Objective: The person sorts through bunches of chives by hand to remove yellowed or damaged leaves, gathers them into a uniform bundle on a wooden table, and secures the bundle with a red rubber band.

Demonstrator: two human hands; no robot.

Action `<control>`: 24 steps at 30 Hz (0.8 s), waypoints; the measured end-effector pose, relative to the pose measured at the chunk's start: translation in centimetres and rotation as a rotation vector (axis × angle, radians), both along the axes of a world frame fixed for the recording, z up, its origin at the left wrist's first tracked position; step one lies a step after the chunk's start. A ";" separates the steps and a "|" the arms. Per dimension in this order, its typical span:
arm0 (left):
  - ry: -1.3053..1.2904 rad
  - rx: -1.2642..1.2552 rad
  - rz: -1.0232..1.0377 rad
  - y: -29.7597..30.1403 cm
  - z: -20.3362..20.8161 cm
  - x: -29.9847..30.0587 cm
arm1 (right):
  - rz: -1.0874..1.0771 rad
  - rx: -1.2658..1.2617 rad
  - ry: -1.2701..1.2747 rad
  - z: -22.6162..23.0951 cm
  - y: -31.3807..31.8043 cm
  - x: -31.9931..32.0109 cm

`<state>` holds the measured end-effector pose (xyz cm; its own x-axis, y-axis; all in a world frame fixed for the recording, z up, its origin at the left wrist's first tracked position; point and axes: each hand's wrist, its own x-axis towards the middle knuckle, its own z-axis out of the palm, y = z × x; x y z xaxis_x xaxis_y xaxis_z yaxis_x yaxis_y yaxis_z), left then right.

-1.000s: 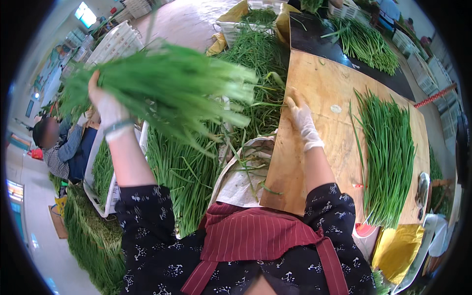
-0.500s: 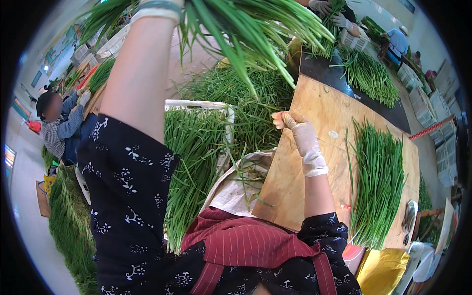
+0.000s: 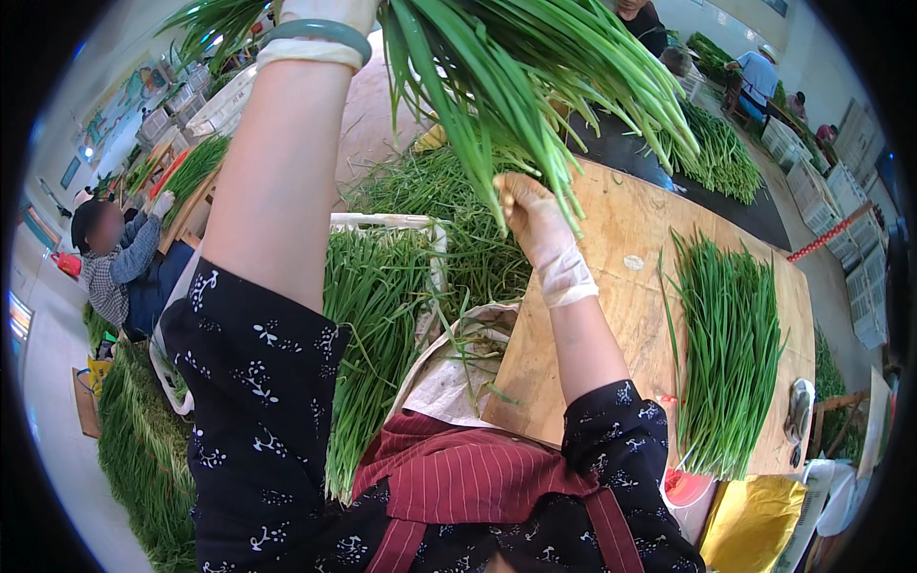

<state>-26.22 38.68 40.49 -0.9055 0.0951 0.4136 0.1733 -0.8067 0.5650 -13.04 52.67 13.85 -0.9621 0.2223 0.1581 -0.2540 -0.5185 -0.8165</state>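
Observation:
My left hand (image 3: 330, 13), in a pale glove with a green bangle at the wrist, is raised at the top edge and closed around a large bunch of garlic chives (image 3: 535, 67). The bunch's pale stalk ends point right and down; part of this hand is cut off by the frame. My right hand (image 3: 535, 220), in a thin whitish glove with stained fingertips, is closed in a pinch among the lower hanging stalks, over the wooden board's left edge. Another pile of garlic chives (image 3: 728, 353) lies lengthwise on the wooden board (image 3: 611, 353).
A white crate (image 3: 437, 250) full of chives stands left of the board, beside heaped loose greens (image 3: 401, 177). More chives (image 3: 712, 153) lie on a dark surface beyond. A co-worker (image 3: 115, 248) sits at left; stacked white crates (image 3: 864, 296) stand at right.
My right hand has moved up and left to the hanging stalks, its fingers still pinched. The bunch in my left hand has shifted right and slightly lower.

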 end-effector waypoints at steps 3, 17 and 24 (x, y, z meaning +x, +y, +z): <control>0.033 -0.121 0.099 -1.4 1.2 3.7 | 0.040 0.608 -0.168 -3.1 1.5 1.0; 0.105 -0.387 0.140 -0.3 -2.3 4.2 | -0.325 0.861 0.276 -2.7 6.6 6.6; 0.315 0.149 -0.701 -4.3 -9.4 1.9 | -0.062 0.520 -0.219 1.6 2.7 13.0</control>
